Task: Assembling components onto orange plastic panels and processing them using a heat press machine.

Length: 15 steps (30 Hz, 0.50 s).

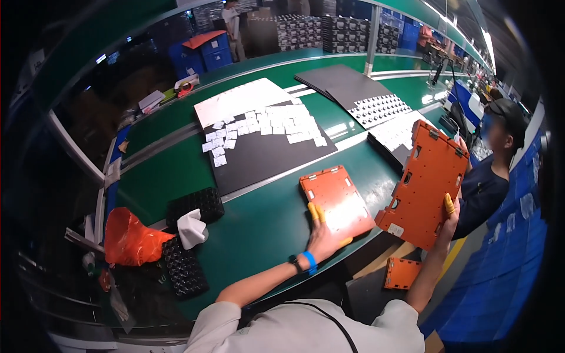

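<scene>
A flat orange fixture plate (338,203) lies on the green bench in front of me. My left hand (322,237), with yellow finger covers and a blue wristband, grips its near left corner, fingers along the left side and thumb at the near edge. To the right, my right hand (450,222) holds up a second orange plate (425,182) by its lower right edge, tilted and raised past the bench edge. Holes, slots and small metal latches show on this raised plate. My other right fingers are hidden behind it.
Black boards (259,159) bearing small white pieces lie farther back. Black trays (183,267), a white cloth (192,229) and an orange bag (134,238) sit at left. Another orange plate (402,273) is below the bench edge. A co-worker (497,165) is close at right.
</scene>
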Motion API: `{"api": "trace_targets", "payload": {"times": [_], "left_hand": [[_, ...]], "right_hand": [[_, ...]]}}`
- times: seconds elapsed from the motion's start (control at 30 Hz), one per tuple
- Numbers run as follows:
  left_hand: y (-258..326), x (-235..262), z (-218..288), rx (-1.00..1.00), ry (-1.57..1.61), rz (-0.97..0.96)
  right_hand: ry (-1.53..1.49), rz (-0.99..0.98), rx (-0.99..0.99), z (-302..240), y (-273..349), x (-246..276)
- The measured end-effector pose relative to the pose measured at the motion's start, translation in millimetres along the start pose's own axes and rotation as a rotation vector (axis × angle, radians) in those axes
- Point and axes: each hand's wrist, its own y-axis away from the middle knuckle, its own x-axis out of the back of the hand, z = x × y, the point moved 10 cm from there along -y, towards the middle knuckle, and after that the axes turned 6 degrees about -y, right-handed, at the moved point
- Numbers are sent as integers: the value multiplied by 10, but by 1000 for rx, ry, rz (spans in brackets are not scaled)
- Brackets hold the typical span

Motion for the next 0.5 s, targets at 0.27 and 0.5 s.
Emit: {"api": "trace_targets", "payload": {"times": [0.27,0.5], "left_hand": [[-763,-656,451,-45,-29,131],[-1260,-1353,656,12,-97,230]], "right_hand": [[24,160,-67,83,814,294],[157,295,62,-154,1393,-324]]}}
